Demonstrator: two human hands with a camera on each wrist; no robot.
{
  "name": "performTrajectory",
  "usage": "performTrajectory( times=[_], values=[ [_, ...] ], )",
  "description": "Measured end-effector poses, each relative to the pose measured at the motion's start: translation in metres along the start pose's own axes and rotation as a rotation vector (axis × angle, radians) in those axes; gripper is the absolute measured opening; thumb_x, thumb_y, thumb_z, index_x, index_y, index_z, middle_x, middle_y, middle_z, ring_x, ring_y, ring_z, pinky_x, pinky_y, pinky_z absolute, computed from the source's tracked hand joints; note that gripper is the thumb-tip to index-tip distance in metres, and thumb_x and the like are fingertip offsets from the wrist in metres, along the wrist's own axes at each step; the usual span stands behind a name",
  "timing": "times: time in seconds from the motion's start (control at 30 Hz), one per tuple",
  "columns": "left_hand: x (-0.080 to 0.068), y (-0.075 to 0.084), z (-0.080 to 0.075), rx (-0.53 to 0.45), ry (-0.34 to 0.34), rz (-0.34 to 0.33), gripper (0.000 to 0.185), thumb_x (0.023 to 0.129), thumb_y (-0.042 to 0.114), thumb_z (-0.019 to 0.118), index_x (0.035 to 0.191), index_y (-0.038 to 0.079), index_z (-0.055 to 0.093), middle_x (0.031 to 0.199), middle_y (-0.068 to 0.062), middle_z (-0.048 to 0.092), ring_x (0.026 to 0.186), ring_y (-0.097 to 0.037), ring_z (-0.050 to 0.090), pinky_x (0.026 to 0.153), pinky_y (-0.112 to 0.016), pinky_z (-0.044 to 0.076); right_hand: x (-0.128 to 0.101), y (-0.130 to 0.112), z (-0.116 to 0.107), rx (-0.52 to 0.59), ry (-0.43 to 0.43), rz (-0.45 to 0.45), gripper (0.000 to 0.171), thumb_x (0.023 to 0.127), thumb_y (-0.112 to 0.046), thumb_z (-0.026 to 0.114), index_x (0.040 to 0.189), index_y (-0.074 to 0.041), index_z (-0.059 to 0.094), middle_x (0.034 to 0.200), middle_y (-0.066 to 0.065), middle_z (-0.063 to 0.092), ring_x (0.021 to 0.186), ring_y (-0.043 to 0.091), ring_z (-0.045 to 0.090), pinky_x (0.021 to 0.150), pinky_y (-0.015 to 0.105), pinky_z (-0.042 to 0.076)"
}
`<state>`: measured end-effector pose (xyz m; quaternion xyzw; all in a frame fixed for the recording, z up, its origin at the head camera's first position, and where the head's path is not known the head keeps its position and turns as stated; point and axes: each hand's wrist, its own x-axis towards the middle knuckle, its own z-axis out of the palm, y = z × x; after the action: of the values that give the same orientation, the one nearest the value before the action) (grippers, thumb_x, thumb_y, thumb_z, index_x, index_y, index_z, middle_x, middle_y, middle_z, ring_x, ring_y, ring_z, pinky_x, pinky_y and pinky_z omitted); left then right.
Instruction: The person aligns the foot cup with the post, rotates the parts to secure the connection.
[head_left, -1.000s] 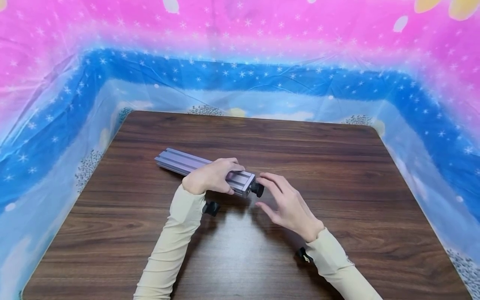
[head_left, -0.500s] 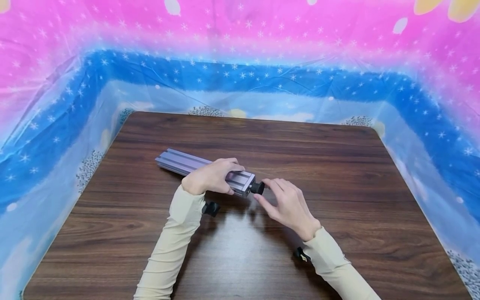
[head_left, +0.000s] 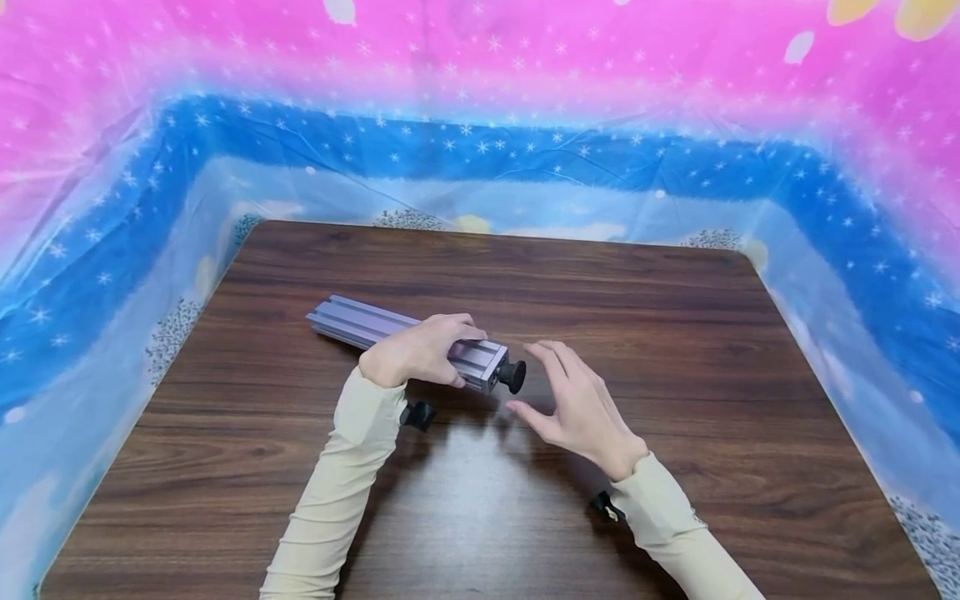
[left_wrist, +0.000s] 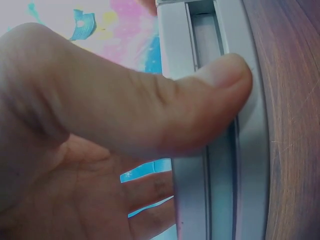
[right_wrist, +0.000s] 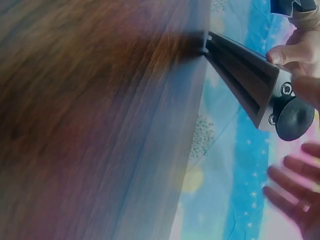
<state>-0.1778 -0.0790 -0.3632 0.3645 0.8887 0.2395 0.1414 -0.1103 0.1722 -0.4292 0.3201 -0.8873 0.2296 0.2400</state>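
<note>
A silver grooved aluminium profile (head_left: 367,321) slants across the left middle of the table, its near right end raised off the wood. From that end sticks out a round black foot (head_left: 513,377), joined to the end plate. My left hand (head_left: 416,350) grips the profile near this end; in the left wrist view the thumb (left_wrist: 200,105) presses along its slotted side. My right hand (head_left: 581,408) is beside the foot, thumb and fingers spread apart with a gap around it. In the right wrist view the foot (right_wrist: 295,119) shows as a dark disc, with screws beside it on the end plate.
The brown wood-grain table (head_left: 675,350) extends around both arms. A pink and blue snowflake cloth (head_left: 480,150) hangs behind and at both sides. A black wrist camera (head_left: 418,415) juts from the left cuff, another black camera (head_left: 606,506) from the right.
My right thumb and fingers closed in on the black foot half a second ago and have since spread away from it. The left hand and the profile hold nearly the same place.
</note>
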Motion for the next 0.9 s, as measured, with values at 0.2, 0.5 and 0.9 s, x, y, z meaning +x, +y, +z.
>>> performTrajectory(
  times=[0.2,0.5,0.9],
  values=[
    [-0.001,0.001,-0.003,0.002,-0.016,-0.033,0.06,0.073,0.005,0.086,0.13,0.002,0.066,0.11,-0.009,0.061,0.093,-0.022,0.057,0.086,-0.035,0.049,0.002,0.0,0.0,0.054,-0.003,-0.156,0.06,0.083,-0.019,0.082,0.135,-0.002,0.058,0.133,0.013,0.06,0.122,0.025,0.06,0.1,0.038,0.051],
    [-0.001,0.002,-0.001,-0.011,-0.027,-0.052,0.06,0.073,0.004,0.085,0.13,0.004,0.067,0.111,-0.008,0.061,0.094,-0.022,0.057,0.086,-0.035,0.049,0.005,0.0,0.005,-0.005,0.08,-0.138,0.041,0.093,-0.03,0.071,0.121,-0.001,0.067,0.108,0.008,0.071,0.095,0.021,0.068,0.081,0.037,0.057],
    [0.002,0.002,-0.001,-0.013,-0.031,-0.042,0.061,0.072,0.003,0.085,0.13,0.002,0.066,0.113,-0.01,0.061,0.096,-0.022,0.058,0.088,-0.035,0.05,0.007,-0.003,0.012,-0.134,0.084,0.053,0.053,0.106,-0.046,0.044,0.065,-0.015,0.057,0.054,-0.007,0.047,0.046,0.008,0.043,0.043,0.027,0.034]
  ],
)
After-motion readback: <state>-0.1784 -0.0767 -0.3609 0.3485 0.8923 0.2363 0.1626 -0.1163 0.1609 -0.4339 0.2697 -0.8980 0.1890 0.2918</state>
